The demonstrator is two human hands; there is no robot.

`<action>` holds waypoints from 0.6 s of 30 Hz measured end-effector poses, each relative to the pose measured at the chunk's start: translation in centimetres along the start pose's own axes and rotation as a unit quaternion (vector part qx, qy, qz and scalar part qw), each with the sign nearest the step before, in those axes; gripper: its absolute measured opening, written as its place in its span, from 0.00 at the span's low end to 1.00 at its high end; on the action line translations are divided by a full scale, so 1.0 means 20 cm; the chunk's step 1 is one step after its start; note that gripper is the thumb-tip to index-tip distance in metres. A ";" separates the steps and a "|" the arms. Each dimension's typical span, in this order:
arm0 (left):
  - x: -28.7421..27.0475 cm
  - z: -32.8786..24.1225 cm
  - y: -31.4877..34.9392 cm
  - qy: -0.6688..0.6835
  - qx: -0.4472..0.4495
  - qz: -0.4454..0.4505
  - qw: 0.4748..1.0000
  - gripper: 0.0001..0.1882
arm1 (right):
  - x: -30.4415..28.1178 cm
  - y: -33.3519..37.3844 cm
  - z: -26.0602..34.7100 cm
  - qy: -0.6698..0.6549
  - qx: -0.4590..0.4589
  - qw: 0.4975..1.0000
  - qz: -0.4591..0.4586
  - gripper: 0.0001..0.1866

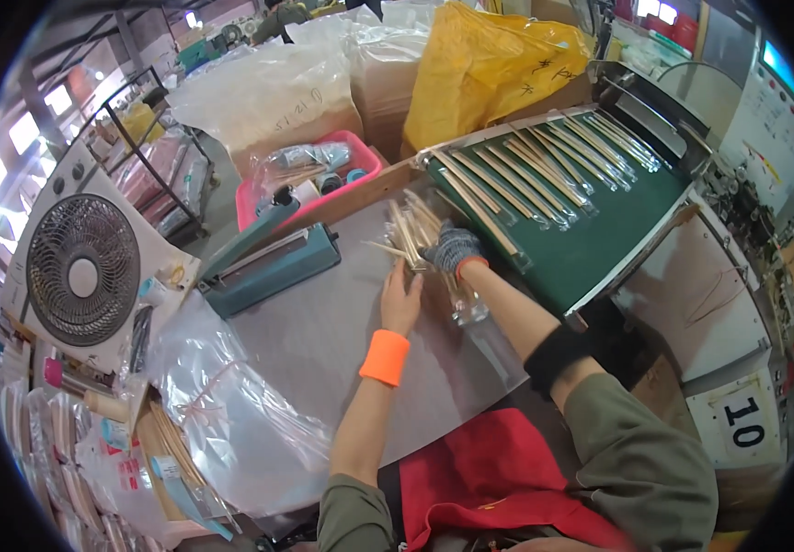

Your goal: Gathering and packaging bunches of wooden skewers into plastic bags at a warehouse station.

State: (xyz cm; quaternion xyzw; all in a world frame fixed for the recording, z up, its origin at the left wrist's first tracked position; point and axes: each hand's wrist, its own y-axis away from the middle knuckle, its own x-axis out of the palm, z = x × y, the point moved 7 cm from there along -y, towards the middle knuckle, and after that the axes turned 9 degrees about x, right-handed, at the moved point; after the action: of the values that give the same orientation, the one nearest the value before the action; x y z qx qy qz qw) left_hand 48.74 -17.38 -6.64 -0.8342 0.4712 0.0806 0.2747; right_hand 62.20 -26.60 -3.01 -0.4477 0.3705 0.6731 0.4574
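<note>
My left hand (401, 301), bare with an orange wristband, has its fingertips closed on the lower ends of a loose bunch of thin wooden chopsticks (406, 228) in clear wrappers. My right hand (456, 249), in a grey knit glove with an orange cuff, is closed against the right side of the same bunch; its fingertips are partly hidden. Clear wrapper ends (470, 308) lie below the right hand on the grey tabletop (342, 322). To the right, several wrapped chopsticks (498, 189) lie spread on a green conveyor belt (590, 241).
Left of my hands stands a blue-green bag sealer (273, 271). Behind it is a pink bin (360, 152) holding tape rolls. Clear plastic bags (240, 396) cover the table's left end, near a fan (84, 271). A yellow sack (479, 69) stands at the back.
</note>
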 end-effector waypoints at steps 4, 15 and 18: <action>-0.04 -0.17 0.32 -0.061 0.012 -0.092 0.994 0.30 | 0.14 0.35 0.01 -0.112 -0.049 0.993 -0.008 0.38; -0.72 -0.60 0.75 0.101 -0.012 -0.177 0.979 0.26 | 0.07 0.74 0.31 -0.207 -0.236 0.945 -0.095 0.29; -0.86 -1.28 0.85 0.209 0.159 -0.143 0.954 0.16 | 0.03 0.91 0.47 -0.105 -0.383 0.908 -0.134 0.26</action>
State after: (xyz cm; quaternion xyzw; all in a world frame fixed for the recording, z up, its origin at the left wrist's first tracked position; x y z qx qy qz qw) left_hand 22.08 -25.16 15.06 -0.8368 0.4004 -0.2119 0.3077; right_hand 42.31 -23.55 1.11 -0.5607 -0.0291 0.7389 0.3726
